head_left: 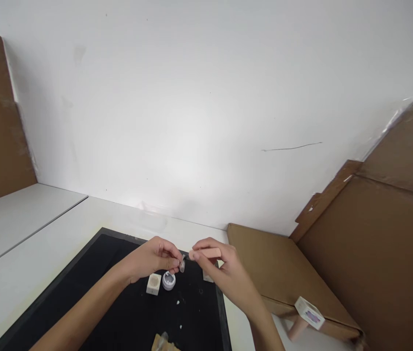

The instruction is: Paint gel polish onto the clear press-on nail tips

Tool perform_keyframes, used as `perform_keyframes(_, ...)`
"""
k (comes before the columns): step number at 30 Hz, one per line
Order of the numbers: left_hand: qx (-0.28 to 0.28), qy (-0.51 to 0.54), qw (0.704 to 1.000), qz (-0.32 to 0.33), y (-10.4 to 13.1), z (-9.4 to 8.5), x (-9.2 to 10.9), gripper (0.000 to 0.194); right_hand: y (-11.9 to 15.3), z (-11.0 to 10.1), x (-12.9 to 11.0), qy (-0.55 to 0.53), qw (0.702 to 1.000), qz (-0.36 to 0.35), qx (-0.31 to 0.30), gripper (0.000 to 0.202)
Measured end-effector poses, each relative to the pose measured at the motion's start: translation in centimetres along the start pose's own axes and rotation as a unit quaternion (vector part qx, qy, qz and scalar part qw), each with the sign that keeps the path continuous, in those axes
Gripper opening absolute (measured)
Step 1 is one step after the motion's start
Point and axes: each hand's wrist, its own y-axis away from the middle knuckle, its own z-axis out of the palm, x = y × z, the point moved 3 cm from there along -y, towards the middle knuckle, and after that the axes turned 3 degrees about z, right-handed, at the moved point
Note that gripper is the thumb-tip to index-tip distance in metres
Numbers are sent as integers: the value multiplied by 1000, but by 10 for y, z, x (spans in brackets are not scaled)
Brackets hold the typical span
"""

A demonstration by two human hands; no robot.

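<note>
My left hand (160, 256) is closed in a pinch on a small, shiny, translucent piece (182, 264), too small to name. My right hand (219, 263) grips a pinkish handle (208, 253) between thumb and fingers. Its dark tip points left and comes close to the small piece; whether they touch I cannot tell. Below my left hand stand a pale block (153, 284) with a round hollow and a small round white jar (168, 281) with grey in it. Another pale block (207, 276) is partly hidden by my right hand.
A black mat (118, 282) lies on the white table (63, 229), with white crumbs (178, 302) on it. A yellowish item (165, 343) is cut off at the bottom. Rightward are a cardboard box (265, 258) and a pale block (309, 312) on a pink cylinder (297, 329).
</note>
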Motion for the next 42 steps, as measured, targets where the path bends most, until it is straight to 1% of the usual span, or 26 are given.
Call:
perform_keyframes(3,0,13,1000,2,-1,0,-2,18,0,-2,1,-9,1000,-5,23,27)
perform_keyframes(7,-3,22,1000,0,-2,-1,-4,18,4,0,-3,-20,1000,-24,1,23)
perform_keyframes(10,-4,28,1000,-5,-2,0,-3,17,3,3,-4,-26,999,-24,-7,22)
perform_keyframes(16,-1,44,999,-7,-1,1,-1,13,0,-1,-2,-36,998,-11,50,27)
perform_keyframes(17,-1,45,999,-7,-1,1,-2,12,1,-1,-3,-38,998,-14,46,27)
perform_keyframes(20,-6,47,999,-6,-2,1,-3,8,3,2,-6,-43,999,-21,11,21)
perform_keyframes(22,-11,46,999,-7,-2,1,-4,6,3,4,-6,-46,999,-18,4,19)
perform_keyframes(24,-14,44,999,-10,-2,1,-4,6,2,4,-4,-50,998,-9,25,21)
perform_keyframes(29,-20,37,999,-13,-1,0,-5,8,-2,-2,4,-64,992,2,107,24)
perform_keyframes(35,-21,30,999,-6,1,0,0,12,2,-4,5,-72,989,2,132,21)
perform_keyframes(38,-20,28,999,-7,5,2,3,16,3,-5,6,-79,986,10,143,22)
perform_keyframes(40,-15,27,1000,-7,7,4,2,19,3,-7,10,-90,983,19,160,25)
perform_keyframes(42,-2,24,1000,-4,9,8,1,18,5,-11,18,-103,977,38,181,27)
